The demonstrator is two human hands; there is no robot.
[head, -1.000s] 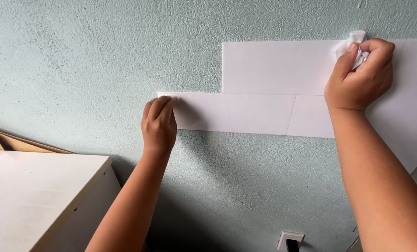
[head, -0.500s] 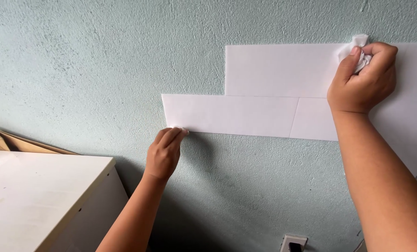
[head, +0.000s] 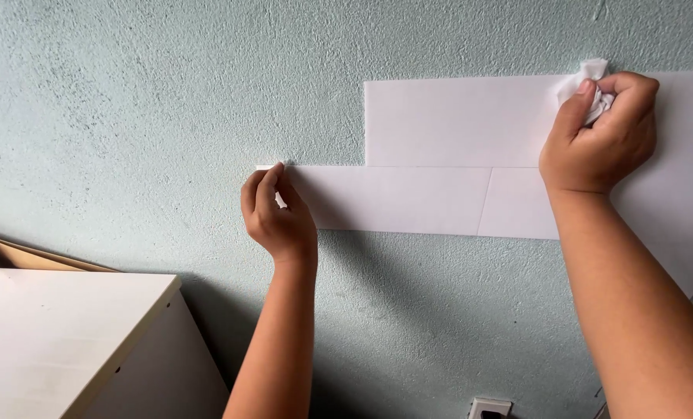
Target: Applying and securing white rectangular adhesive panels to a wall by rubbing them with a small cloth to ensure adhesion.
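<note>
Now: left hand [head: 278, 213], fingers pinching left end of white rectangular tile-pattern sheet [head: 439, 167] flat on pale green textured wall [head: 152, 116], steadying it; right hand [head: 601, 133], fingers closed round crumpled white cloth [head: 587, 81], presses sheet's top edge.

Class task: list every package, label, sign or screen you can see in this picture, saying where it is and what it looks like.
None in view: no package, label, sign or screen.
Nearest to one: blank white tile sheet stuck on the pale green wall, stepped rectangles, no print.
Crumpled white cloth in the right hand, unmarked.
</note>
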